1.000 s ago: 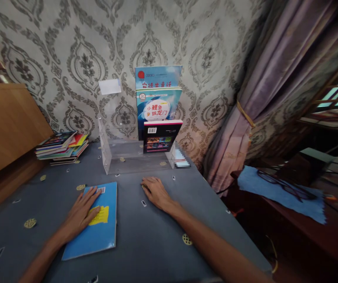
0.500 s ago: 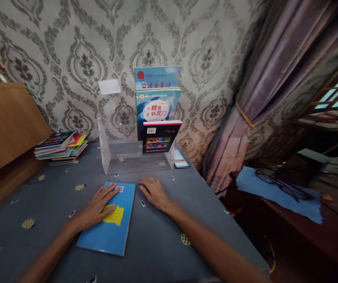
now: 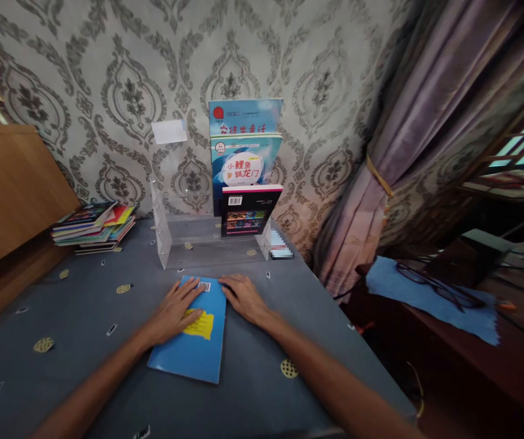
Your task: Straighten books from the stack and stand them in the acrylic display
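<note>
A thin blue book with a yellow patch and a barcode lies flat on the grey patterned tablecloth. My left hand rests flat on its upper part, fingers spread. My right hand lies beside the book's right edge, fingertips touching its top right corner. Just beyond stands a clear acrylic display rack holding three upright books: a black one in front, a teal one behind it, a light blue one at the back.
A stack of colourful books lies at the back left beside a wooden panel. The table's right edge drops off near a purple curtain. A blue cloth with glasses lies on dark furniture at the right.
My left hand has slid the blue book to the right and a little forward, up to my right hand, which has stayed almost still.
</note>
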Motion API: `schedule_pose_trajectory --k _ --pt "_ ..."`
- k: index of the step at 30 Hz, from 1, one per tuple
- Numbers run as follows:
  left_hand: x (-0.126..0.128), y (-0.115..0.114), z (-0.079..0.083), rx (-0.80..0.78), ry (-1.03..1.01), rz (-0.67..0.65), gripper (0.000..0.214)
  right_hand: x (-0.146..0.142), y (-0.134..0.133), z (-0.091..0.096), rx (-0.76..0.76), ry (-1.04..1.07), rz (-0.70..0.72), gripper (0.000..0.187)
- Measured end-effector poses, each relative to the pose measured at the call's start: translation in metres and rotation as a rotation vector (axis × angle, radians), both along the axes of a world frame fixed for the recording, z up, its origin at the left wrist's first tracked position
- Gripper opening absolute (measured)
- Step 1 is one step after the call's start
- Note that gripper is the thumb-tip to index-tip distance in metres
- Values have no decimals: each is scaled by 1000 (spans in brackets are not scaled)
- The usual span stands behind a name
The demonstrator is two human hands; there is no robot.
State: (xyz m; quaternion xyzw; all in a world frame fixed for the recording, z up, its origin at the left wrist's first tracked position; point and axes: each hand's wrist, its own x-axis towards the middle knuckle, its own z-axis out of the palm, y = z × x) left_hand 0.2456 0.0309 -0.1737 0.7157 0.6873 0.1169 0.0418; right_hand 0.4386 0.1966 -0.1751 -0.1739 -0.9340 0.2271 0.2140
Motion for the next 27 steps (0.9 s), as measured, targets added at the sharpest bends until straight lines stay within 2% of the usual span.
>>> schedule_pose_trajectory --k 4,8,12,16,20,27 --pt "17 7 -10 93 31 89 56 7 9 -5 7 -8 -46 35" --pt "38 14 -20 168 62 230 55 13 14 -6 10 7 -21 38" --pt "60 22 -24 185 98 341 57 13 17 -4 9 3 -13 41" --pt "75 27 -23 167 120 391 56 9 26 -4 1 -24 -12 42" --pt "73 30 -21 146 97 319 55 7 34 -7 -22 -20 4 44" --pt "47 41 -15 115 17 28 55 19 37 -8 -30 3 -50 43"
